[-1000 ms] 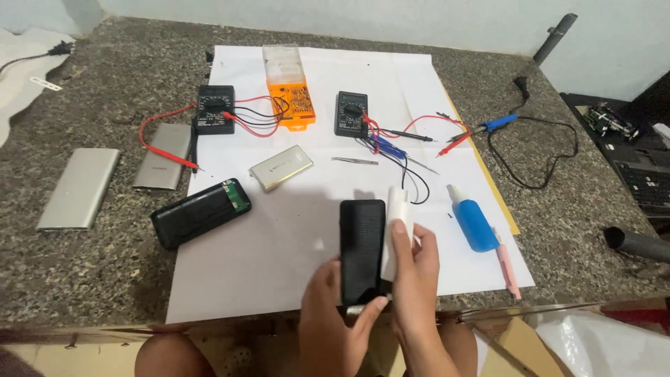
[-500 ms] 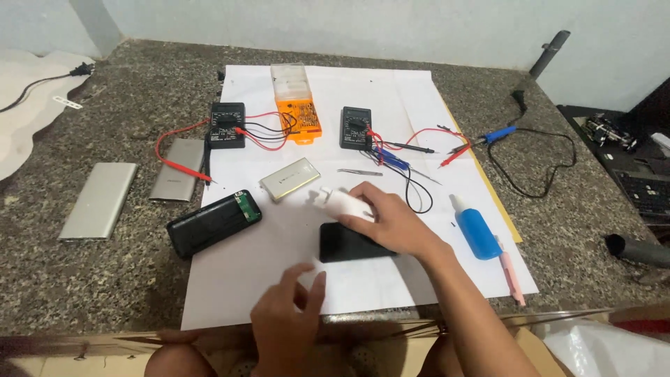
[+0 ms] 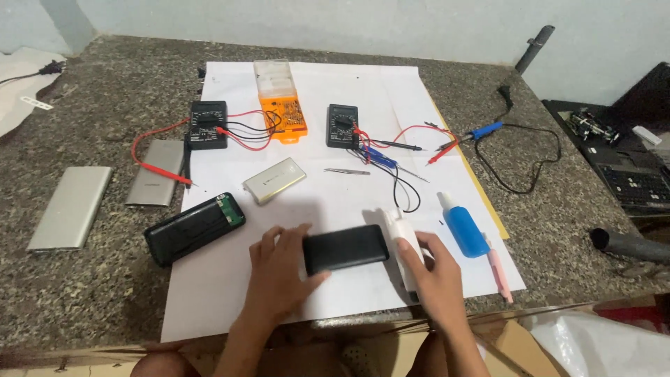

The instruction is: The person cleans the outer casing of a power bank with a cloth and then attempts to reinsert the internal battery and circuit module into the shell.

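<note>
Speckled grey stone is forming the table (image 3: 84,91), and a large white paper sheet (image 3: 314,105) is lying across its middle as the landmark for everything else. Off the sheet's left edge, two flat silver cases are resting on the stone: the long one (image 3: 68,207) farthest out, the shorter one (image 3: 155,173) just beside the edge. A black open-ended power bank (image 3: 194,227) is straddling that left edge. On the sheet's upper left a black multimeter (image 3: 208,124) is trailing red leads, with an orange parts box (image 3: 279,103) beside it and a silver battery pack (image 3: 274,180) lying below.

Near the sheet's lower middle, the left hand (image 3: 279,272) is lying open, fingers spread and pressing on the left end of a black phone-like slab (image 3: 345,248), which is lying flat on the paper. The right hand (image 3: 436,276) is curling around a white plastic piece (image 3: 403,244) just right of the slab, gripping it.

A second multimeter (image 3: 342,126) is sitting on the sheet's upper middle, with tweezers (image 3: 347,171) below it. A blue bottle (image 3: 463,225) and a pink tool (image 3: 499,271) are lying near the sheet's lower right corner. Beyond the right edge, a black cable (image 3: 537,157) is looping on the stone.
</note>
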